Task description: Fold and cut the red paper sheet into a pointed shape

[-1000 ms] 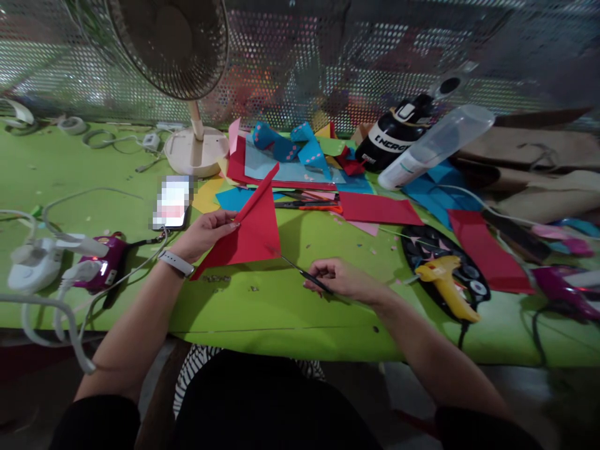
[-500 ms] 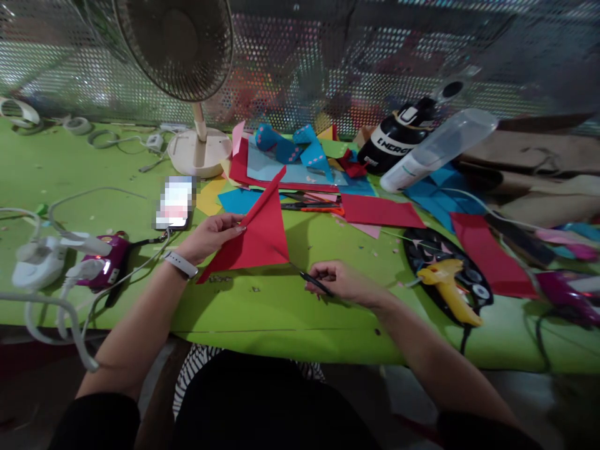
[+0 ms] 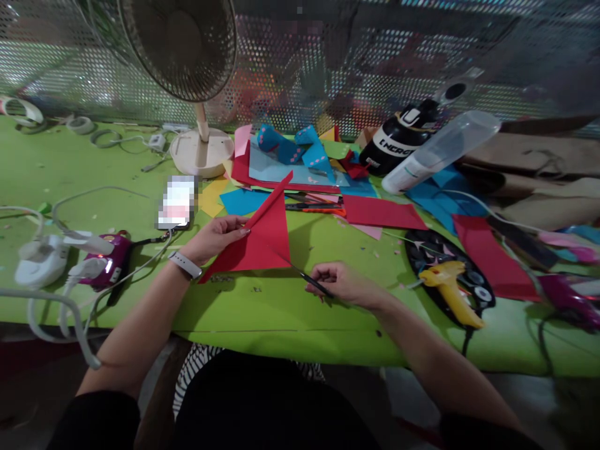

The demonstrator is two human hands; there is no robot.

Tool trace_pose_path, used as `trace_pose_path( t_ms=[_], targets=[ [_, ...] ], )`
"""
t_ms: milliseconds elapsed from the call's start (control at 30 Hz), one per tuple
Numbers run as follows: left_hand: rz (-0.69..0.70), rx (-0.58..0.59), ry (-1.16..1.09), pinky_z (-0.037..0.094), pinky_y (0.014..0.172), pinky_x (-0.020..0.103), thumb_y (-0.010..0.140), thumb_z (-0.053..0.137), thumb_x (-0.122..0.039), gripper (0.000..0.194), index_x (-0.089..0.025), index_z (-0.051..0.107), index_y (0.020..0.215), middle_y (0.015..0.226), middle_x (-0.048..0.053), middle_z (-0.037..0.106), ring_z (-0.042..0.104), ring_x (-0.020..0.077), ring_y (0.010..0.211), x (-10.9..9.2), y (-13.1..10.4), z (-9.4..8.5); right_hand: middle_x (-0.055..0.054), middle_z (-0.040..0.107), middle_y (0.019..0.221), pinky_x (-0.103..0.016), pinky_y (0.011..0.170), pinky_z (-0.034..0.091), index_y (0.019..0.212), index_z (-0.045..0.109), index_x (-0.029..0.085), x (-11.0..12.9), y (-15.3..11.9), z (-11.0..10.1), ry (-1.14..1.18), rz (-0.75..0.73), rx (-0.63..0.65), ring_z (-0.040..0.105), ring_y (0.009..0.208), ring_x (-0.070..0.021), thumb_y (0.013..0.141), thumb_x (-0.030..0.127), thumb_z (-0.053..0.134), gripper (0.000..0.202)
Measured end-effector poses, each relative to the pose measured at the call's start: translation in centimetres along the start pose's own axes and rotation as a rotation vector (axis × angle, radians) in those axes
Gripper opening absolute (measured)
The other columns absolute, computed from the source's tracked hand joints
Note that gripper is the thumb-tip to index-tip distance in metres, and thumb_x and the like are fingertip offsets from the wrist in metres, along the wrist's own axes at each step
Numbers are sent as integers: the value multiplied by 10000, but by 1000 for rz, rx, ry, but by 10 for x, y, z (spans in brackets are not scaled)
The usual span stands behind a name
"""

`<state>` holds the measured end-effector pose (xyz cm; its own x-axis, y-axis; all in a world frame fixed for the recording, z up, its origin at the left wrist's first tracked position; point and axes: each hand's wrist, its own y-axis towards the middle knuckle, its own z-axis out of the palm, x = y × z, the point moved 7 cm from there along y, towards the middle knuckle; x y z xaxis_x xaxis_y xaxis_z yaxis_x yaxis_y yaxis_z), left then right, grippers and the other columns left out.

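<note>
Pinching the red sheet [image 3: 269, 244] by its folded edge over the green table [image 3: 281, 312], with left hand [image 3: 220, 236] closed at thumb and fingertips. Gripping the black-handled tool [image 3: 319, 286] in right hand [image 3: 340, 281], with fingers curled shut, just right of the sheet; tip seen over its near right corner, touching or not impossible to tell. Having, well right of the sheet, a black tray [image 3: 413, 249] with pink scraps [image 3: 434, 248] inside and a yellow glue gun [image 3: 452, 294] across it; beyond and right, a black bottle [image 3: 387, 156] and clear bottle [image 3: 459, 140], contents unclear. Leaving open tabletop between sheet and front edge.
</note>
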<state>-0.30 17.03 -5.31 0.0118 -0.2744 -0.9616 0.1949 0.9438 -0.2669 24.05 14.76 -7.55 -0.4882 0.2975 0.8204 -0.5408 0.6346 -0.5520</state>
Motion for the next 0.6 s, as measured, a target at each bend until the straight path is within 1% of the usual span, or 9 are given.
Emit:
trace_pose_path(
  t_ms=[100, 267, 433, 600],
  targets=[
    [-4, 28, -10, 468, 645, 235, 799, 706, -282, 271, -204, 681, 1057, 849, 12, 697, 612, 101, 703, 3, 1, 5, 35, 557, 569, -238, 495, 346, 678, 587, 168, -3, 1, 1, -12, -5, 1, 486, 518, -85, 512, 595, 829, 518],
    [19, 46, 48, 419, 592, 225, 792, 714, -309, 260, -200, 684, 1026, 785, -3, 666, 564, 81, 630, 9, 3, 11, 34, 550, 564, -235, 480, 309, 695, 599, 165, -5, 2, 2, -46, -10, -2, 457, 504, -80, 529, 614, 814, 525],
    [23, 67, 53, 399, 581, 222, 797, 707, -315, 271, -189, 672, 1035, 790, -2, 657, 550, 77, 620, 10, 3, 12, 24, 567, 578, -231, 485, 323, 693, 590, 163, -7, 3, 1, -29, -23, -5, 480, 521, -86, 535, 617, 811, 529],
    [31, 62, 70, 382, 582, 228, 805, 693, -319, 276, -174, 665, 1038, 780, -3, 639, 530, 78, 620, 9, 2, 13, 22, 573, 591, -232, 495, 340, 689, 588, 169, -9, 5, 2, -5, -38, -10, 492, 538, -92, 536, 580, 826, 500]
  ],
)
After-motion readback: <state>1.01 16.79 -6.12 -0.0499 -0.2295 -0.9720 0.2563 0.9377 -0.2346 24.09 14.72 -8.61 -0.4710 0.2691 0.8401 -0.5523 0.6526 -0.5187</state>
